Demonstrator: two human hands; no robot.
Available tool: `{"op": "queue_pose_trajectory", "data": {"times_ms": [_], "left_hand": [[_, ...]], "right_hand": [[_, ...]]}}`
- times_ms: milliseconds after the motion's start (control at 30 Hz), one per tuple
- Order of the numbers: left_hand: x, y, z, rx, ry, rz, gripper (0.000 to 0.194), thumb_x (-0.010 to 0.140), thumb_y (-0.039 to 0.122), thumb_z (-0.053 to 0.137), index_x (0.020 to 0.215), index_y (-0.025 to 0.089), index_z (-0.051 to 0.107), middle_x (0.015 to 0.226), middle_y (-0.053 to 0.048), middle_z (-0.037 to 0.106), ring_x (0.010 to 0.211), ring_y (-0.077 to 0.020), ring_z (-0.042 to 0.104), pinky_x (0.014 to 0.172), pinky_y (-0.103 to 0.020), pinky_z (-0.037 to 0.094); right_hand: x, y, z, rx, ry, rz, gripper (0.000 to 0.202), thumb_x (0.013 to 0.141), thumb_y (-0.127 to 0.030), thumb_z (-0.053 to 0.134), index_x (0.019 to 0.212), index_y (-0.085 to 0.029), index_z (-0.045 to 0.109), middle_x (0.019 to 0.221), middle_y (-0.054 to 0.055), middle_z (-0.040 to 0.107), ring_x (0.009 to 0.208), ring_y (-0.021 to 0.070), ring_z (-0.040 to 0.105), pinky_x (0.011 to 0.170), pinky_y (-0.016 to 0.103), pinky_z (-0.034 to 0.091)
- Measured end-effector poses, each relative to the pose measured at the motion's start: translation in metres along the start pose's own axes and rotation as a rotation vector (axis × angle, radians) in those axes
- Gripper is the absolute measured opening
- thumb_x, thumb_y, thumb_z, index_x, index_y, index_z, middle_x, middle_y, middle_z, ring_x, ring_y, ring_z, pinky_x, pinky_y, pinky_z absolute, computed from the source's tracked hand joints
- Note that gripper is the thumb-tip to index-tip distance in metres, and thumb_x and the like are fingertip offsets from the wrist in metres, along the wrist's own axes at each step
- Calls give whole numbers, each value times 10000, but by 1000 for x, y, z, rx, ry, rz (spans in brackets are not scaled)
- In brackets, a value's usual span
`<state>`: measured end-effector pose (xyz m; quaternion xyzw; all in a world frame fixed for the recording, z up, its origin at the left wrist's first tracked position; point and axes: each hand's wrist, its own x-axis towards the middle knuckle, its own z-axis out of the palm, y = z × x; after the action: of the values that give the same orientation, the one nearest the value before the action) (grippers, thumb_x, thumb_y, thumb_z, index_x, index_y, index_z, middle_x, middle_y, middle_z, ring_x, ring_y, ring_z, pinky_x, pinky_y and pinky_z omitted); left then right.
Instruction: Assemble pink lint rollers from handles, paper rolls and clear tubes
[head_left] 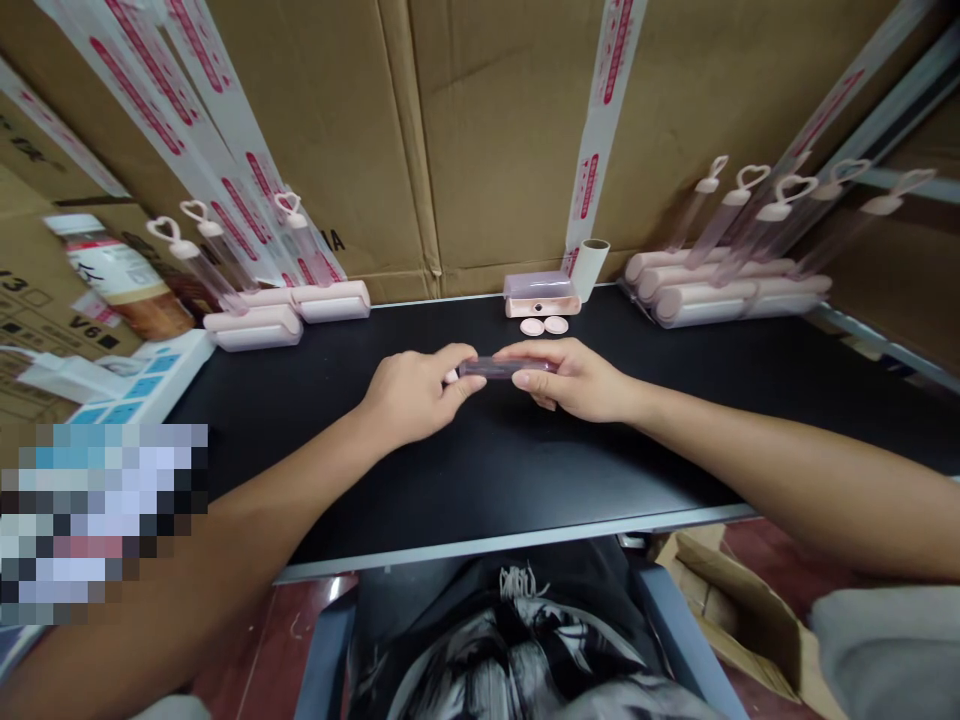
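A translucent purplish tube lies level between my two hands, just above the black tabletop. My left hand pinches its left end, where a small whitish tip shows by the fingers. The thumb and fingers of my right hand are closed round the other end, hiding part of it. Just beyond the hands sits a pink half-round case, with a translucent purple cover piece behind it. Two pink oval caps lie in front of the case.
A pale hollow tube leans beside the case. Pink cases with heart-handled clear tubes stand at left and right. A power strip and drink bottle are at left. Cardboard boxes wall the back.
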<state>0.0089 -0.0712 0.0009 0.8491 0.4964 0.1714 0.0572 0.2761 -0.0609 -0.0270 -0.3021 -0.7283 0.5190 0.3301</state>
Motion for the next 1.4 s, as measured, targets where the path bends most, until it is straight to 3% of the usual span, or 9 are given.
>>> {"op": "queue_pose_trajectory", "data": {"times_ms": [100,200,367,467,633,767,1033,1267,1400], "left_hand": [[6,-18,-5,-139,98,-148,453,984,642,571,1076,234,747,787,-23,741,699,-204,649,675,-319,408],[9,-34,-11,-204,120,-172,469,985,622,564,1188,206,643,713,17,652,643,-187,586,658,-319,401],[7,-33,-8,-184,11,-117,344,1021,453,486,1248,198,522,798,-3,670,704,-209,629,688,-338,427],[6,-31,-2,-161,-77,-77,374,1000,478,545,1242,197,593,935,-58,754,789,-228,687,725,-347,468],[10,-42,6,-185,-41,20,344,957,467,634,1136,210,776,1112,-87,813,900,-220,731,836,-344,532],[11,-46,7,-181,-31,26,354,932,447,672,1141,198,811,1107,-93,817,882,-215,734,838,-340,545],[10,-38,7,-236,-143,11,351,896,556,733,951,219,819,917,-49,798,812,-205,706,759,-311,474],[11,-35,7,-201,-196,-18,510,897,671,679,682,209,644,656,10,596,614,-148,507,631,-300,328],[10,-34,6,-212,-197,-43,493,889,668,688,709,209,671,641,19,587,600,-140,490,615,-294,322]], "right_hand": [[1,-6,-7,-63,157,-30,489,930,-543,793,1264,-202,689,686,-60,555,507,99,495,491,265,403],[3,-14,-31,-83,366,-28,386,925,-498,779,1162,-262,586,660,-77,545,481,117,505,482,276,411],[10,-21,-92,-190,823,-51,275,884,-337,735,970,-282,480,643,-56,518,473,132,465,456,300,371],[14,-9,-123,-343,966,-80,210,874,-337,717,902,-266,521,707,-5,560,535,143,478,509,333,396],[20,24,-152,-823,979,78,177,856,-366,723,911,-209,662,834,80,718,735,226,632,670,366,478],[25,38,-157,-934,907,219,199,832,-362,742,905,-179,709,838,106,748,754,245,643,693,364,468],[34,51,-154,-903,834,289,216,855,-389,755,870,-182,694,815,98,738,769,251,663,725,358,496],[36,60,-152,-816,814,341,226,914,-406,744,892,-181,741,680,72,716,676,238,679,645,336,503],[36,62,-150,-722,795,385,220,951,-384,743,922,-165,741,666,64,719,583,207,673,592,319,499]]}}
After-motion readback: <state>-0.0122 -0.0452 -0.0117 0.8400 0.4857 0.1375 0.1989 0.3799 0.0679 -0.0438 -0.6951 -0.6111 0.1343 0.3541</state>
